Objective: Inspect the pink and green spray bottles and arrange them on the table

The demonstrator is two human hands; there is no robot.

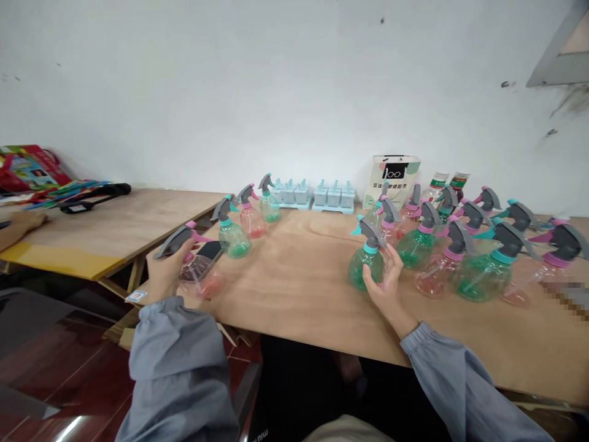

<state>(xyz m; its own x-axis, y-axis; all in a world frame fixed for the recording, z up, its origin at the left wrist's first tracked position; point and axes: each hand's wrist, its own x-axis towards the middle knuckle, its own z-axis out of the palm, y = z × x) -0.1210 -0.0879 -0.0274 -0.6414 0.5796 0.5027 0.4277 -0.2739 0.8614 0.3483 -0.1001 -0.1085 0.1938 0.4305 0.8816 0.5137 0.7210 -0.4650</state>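
Observation:
At the table's left edge my left hand (pixel 166 272) is wrapped round the neck of a pink spray bottle (pixel 207 283) with a grey and pink head. My right hand (pixel 385 277) holds a green spray bottle (pixel 361 267) by its right side, fingers near the turquoise collar and thumb on the body. Behind my left hand, a green bottle (pixel 234 239), a pink bottle (pixel 252 221) and another green bottle (pixel 270 209) form a slanting row. Several more pink and green spray bottles (pixel 481 276) stand grouped on the right. All visible bottles are upright.
Two turquoise mould trays (pixel 334 197) and a paper bag (pixel 391 184) stand by the wall. Small capped bottles (pixel 437 187) are behind the right group. A dark phone-like object (pixel 210 250) lies near the left bottles. Another person's arm (pixel 21 228) rests on the left table (pixel 151 212).

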